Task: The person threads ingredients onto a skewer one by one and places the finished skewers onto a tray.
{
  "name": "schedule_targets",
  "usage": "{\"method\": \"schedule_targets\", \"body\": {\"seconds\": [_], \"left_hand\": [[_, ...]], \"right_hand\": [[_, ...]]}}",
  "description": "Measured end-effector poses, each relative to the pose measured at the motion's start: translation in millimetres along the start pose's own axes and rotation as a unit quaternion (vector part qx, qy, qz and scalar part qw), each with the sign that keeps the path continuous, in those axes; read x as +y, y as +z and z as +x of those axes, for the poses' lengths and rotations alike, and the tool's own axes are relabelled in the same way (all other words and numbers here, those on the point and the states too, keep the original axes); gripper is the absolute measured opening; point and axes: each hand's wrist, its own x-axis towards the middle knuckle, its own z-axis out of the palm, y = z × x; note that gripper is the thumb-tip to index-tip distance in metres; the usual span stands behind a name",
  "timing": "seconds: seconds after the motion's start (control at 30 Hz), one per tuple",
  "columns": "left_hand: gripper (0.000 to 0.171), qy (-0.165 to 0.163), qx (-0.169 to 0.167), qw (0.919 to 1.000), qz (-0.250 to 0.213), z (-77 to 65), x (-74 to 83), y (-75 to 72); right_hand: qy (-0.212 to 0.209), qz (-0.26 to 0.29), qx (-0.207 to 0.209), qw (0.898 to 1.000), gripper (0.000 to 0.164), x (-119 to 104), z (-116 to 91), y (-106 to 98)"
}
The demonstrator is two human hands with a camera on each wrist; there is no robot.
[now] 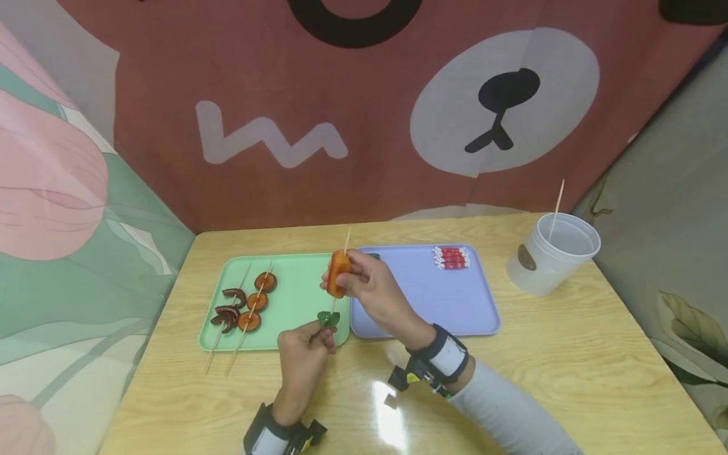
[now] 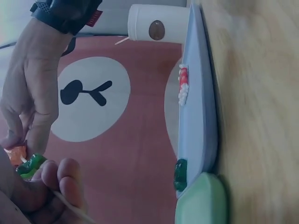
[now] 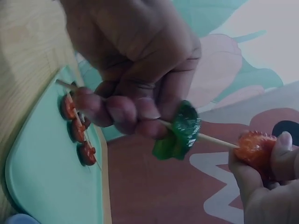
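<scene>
In the head view my left hand grips a thin wooden skewer low down, its fingertips just under a green leafy-looking piece. Higher up, my right hand pinches a ridged orange food piece between thumb and fingers; the skewer's tip sticks out above it. A bare stretch of stick separates the two pieces, plain in the right wrist view, where the green piece looks glossy and folded. Both hands are raised over the place where two trays meet.
On the green tray lie a skewer of round brown slices and one of dark curled pieces. The purple tray holds several red-and-white pieces and a green piece. A white bucket with a stick stands right.
</scene>
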Motion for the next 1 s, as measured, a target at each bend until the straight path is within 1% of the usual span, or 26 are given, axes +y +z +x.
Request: {"method": "schedule_targets", "body": {"seconds": [0.17,0.27,0.37,0.47,0.53,0.6,0.63,0.67,0.7,0.73,0.77,0.8,0.83,0.87,0.9,0.93,1.0], "left_hand": [[0.029,0.028,0.008,0.9995,0.015,0.0,1.8,0.0],[0.029,0.032,0.012,0.9993,0.017,1.7,2.7,0.2],[0.029,0.018,0.005,0.9998,0.011,2.1,3.2,0.1],[0.028,0.003,-0.003,1.0000,0.007,5.2,5.2,-1.4],[0.028,-0.006,-0.007,0.9999,0.004,9.0,7.1,-3.7],[0.028,-0.010,-0.002,0.9999,0.005,12.8,8.5,-7.4],[0.027,-0.015,0.001,0.9999,0.006,13.5,8.4,-9.5],[0.026,-0.021,0.003,0.9998,0.006,13.3,8.2,-11.7],[0.025,-0.027,0.004,0.9996,0.004,12.6,7.3,-14.1],[0.023,-0.030,0.006,0.9995,0.005,11.8,6.0,-16.1],[0.021,-0.031,0.008,0.9995,0.006,10.9,4.9,-18.1],[0.019,-0.033,0.008,0.9994,0.004,9.8,3.5,-20.0],[0.018,-0.033,0.009,0.9994,0.006,8.7,2.3,-21.7],[0.016,-0.030,0.008,0.9995,0.005,7.9,1.3,-23.1],[0.015,-0.026,0.008,0.9996,0.008,7.1,0.4,-24.2],[0.015,-0.023,0.007,0.9997,0.010,6.2,-0.3,-25.0],[0.014,-0.025,0.002,0.9997,0.005,4.2,-1.6,-26.5]], "right_hand": [[0.001,0.000,0.042,0.999,0.055,1.5,-1.5,3.5],[-0.006,-0.001,0.053,0.999,0.056,2.0,-1.7,4.5],[-0.002,0.014,0.041,0.999,0.054,1.9,0.1,3.2],[0.017,0.019,0.012,1.000,0.046,-0.1,8.2,-4.7],[0.041,0.001,-0.011,0.999,0.041,-1.1,18.2,-14.5],[0.063,-0.034,-0.020,0.997,0.041,1.0,31.2,-27.4],[0.074,-0.064,-0.018,0.995,0.043,3.9,37.8,-34.7],[0.085,-0.110,-0.012,0.990,0.043,8.3,44.1,-42.4],[0.090,-0.174,-0.004,0.981,0.042,13.5,49.9,-49.5],[0.087,-0.240,0.005,0.967,0.040,20.3,55.9,-56.8],[0.084,-0.311,0.012,0.947,0.037,27.8,61.9,-63.5],[0.076,-0.381,0.010,0.922,0.032,35.7,67.3,-69.9],[0.067,-0.446,0.006,0.892,0.028,44.1,72.5,-75.4],[0.053,-0.504,-0.001,0.862,0.024,52.6,77.1,-80.4],[0.038,-0.550,-0.008,0.835,0.024,60.6,81.4,-84.7],[0.023,-0.579,-0.017,0.815,0.026,68.5,85.2,-88.7],[0.004,-0.619,-0.036,0.785,0.033,81.7,90.1,-94.8]]}}
